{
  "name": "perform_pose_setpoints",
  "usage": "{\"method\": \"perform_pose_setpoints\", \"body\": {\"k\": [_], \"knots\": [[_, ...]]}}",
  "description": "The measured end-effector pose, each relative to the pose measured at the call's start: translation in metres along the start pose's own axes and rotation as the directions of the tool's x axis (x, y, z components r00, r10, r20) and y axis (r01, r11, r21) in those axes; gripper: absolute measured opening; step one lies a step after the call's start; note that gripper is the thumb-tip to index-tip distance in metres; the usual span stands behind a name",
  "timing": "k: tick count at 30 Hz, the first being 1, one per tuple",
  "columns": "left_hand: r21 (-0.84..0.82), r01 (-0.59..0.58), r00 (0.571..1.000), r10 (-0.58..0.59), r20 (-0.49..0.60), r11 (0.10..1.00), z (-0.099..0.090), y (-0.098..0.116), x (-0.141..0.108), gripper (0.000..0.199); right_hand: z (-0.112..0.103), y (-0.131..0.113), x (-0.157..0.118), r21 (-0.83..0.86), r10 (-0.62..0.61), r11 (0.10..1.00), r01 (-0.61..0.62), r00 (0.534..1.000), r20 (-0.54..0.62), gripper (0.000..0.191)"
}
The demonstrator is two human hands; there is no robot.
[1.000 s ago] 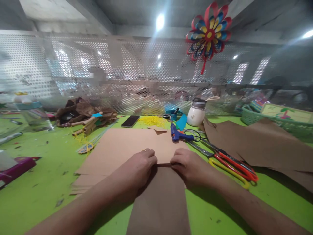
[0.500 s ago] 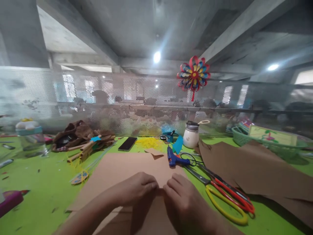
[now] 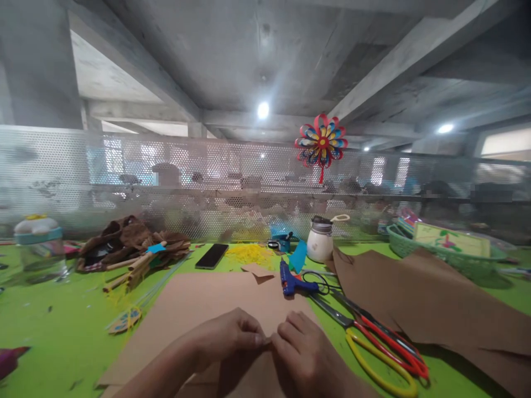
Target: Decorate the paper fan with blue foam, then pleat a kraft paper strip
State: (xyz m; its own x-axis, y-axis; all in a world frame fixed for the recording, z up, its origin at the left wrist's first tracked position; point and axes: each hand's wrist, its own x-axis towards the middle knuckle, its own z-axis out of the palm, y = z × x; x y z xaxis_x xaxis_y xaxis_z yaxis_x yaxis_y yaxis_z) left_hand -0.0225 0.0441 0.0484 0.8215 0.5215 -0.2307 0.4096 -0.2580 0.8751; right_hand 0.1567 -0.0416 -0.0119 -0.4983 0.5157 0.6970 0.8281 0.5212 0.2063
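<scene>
A sheet of brown paper (image 3: 182,309) lies in front of me, with more brown paper nearer my body. My left hand (image 3: 232,334) pinches a paper edge between thumb and fingers near the middle. Close beside it, my right hand (image 3: 301,345) has its fingers curled onto the same edge, knuckles up. Part of the held paper is hidden under both hands. Just beyond my right hand rests a blue glue gun (image 3: 292,281). To its right lie scissors with yellow handles (image 3: 379,365) and another pair with red handles (image 3: 398,345).
On the green table (image 3: 53,326) are a phone (image 3: 212,256), yellow shreds (image 3: 249,254), a white jar (image 3: 320,243), a lidded clear jar (image 3: 41,254) and rolled brown paper sticks (image 3: 136,265). Large brown paper (image 3: 390,287) and a green basket (image 3: 452,257) are at right. A perforated screen (image 3: 232,210) stands behind.
The view has tilted up slightly, so everything sits lower in the picture. My hands stay on the paper edge, with fingertips shifted only a little.
</scene>
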Motion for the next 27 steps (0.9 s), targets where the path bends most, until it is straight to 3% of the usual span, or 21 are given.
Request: {"method": "perform_pose_setpoints", "body": {"k": [5, 9, 11, 13, 18, 20, 23, 27], "knots": [[-0.031, -0.008, 1.0, 0.007, -0.024, 0.999, 0.0, -0.012, 0.004, 0.038, -0.01, -0.004, 0.003, 0.196, 0.174, 0.963, -0.187, 0.982, 0.079, 0.01], [-0.048, -0.034, 0.999, 0.035, 0.025, 0.998, 0.001, -0.013, 0.002, 0.036, -0.019, -0.004, 0.007, 0.505, 0.37, 0.778, -0.373, 0.922, 0.112, 0.004], [-0.034, -0.047, 0.998, 0.049, 0.033, 0.998, 0.003, -0.011, 0.0, 0.035, -0.022, -0.004, 0.009, 0.571, 0.479, 0.661, -0.487, 0.859, 0.179, 0.006], [-0.012, -0.071, 0.997, 0.071, 0.04, 0.997, 0.006, -0.008, -0.001, 0.032, -0.022, -0.002, 0.01, 0.583, 0.533, 0.542, -0.605, 0.784, 0.319, 0.015], [0.098, -0.141, 0.99, 0.14, 0.014, 0.985, 0.013, -0.003, -0.003, 0.026, -0.019, 0.005, 0.007, 0.57, 0.516, 0.191, -0.799, 0.576, 0.633, 0.037], [0.146, -0.141, 0.99, 0.144, -0.006, 0.979, 0.014, -0.002, -0.004, 0.025, -0.018, 0.009, 0.004, 0.566, 0.473, 0.044, -0.823, 0.516, 0.714, 0.042], [0.19, -0.161, 0.986, 0.166, -0.013, 0.968, 0.013, -0.002, -0.004, 0.024, -0.019, 0.013, 0.002, 0.598, 0.434, -0.066, -0.799, 0.517, 0.738, 0.045], [0.241, -0.169, 0.983, 0.18, -0.026, 0.956, 0.013, -0.004, -0.004, 0.022, -0.017, 0.015, 0.001, 0.633, 0.453, -0.106, -0.767, 0.529, 0.718, 0.04]]}}
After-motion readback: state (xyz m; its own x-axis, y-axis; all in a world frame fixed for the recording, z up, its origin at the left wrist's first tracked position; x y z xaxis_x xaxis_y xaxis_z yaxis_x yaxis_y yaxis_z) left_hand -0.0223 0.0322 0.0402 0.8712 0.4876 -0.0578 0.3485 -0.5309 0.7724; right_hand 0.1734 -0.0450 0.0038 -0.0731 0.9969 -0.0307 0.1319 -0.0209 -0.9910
